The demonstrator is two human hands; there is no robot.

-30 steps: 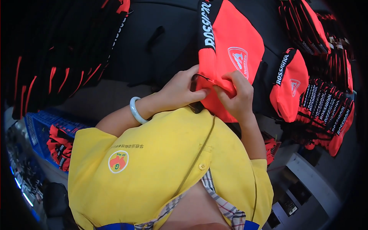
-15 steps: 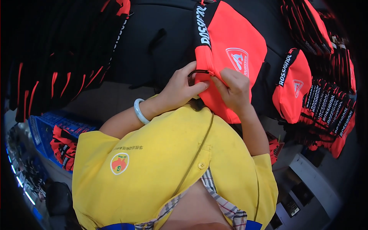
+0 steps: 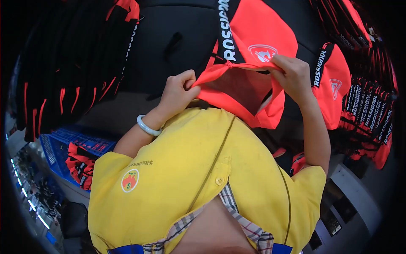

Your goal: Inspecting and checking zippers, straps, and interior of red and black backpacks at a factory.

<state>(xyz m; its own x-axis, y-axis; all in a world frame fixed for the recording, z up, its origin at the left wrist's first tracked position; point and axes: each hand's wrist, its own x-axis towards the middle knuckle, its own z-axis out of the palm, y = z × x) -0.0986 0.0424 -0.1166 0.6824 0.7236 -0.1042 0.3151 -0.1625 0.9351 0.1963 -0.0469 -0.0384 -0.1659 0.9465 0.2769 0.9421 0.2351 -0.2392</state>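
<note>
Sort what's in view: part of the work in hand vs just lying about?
In use:
coral-red fabric bag with a black, white-lettered band, mouth spread open
left grip and right grip, each pinching its edge

Lying about:
second coral-red, black-banded bag, at right
row of red-and-black fabric bags
stacked black fabric pieces with red strips
blue plastic crate

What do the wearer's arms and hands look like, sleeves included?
Left hand: no glove, pale rounded bracelet at the wrist. Right hand: no glove, no bracelet visible. Short yellow sleeves on both arms.
</note>
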